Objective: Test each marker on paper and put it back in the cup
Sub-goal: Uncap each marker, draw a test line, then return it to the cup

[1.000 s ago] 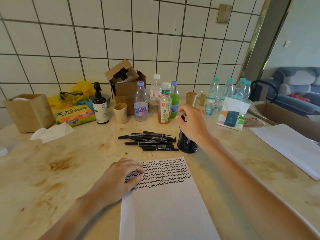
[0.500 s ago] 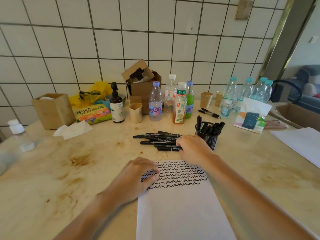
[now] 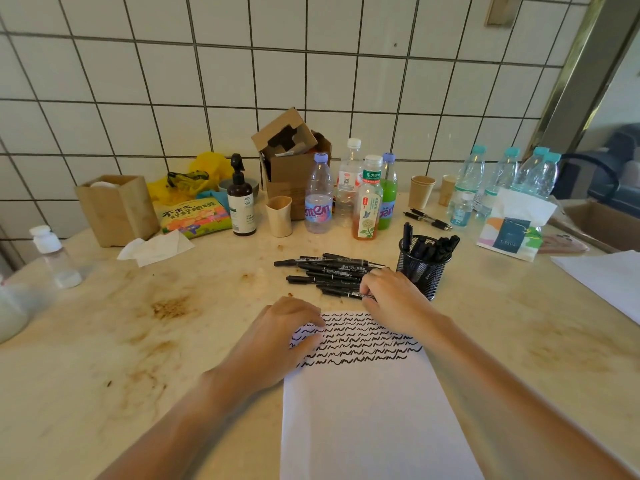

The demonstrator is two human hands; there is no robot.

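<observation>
paper (image 3: 367,410) under left hand (image 3: 277,344) | marker pile (image 3: 329,271) beyond it, at right hand (image 3: 391,299) fingertips | cup (image 3: 422,271) just right of right hand

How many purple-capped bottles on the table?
2. A clear bottle left of the white-capped bottle, and a green-liquid bottle behind the tea bottle. Others may be hidden.
</observation>
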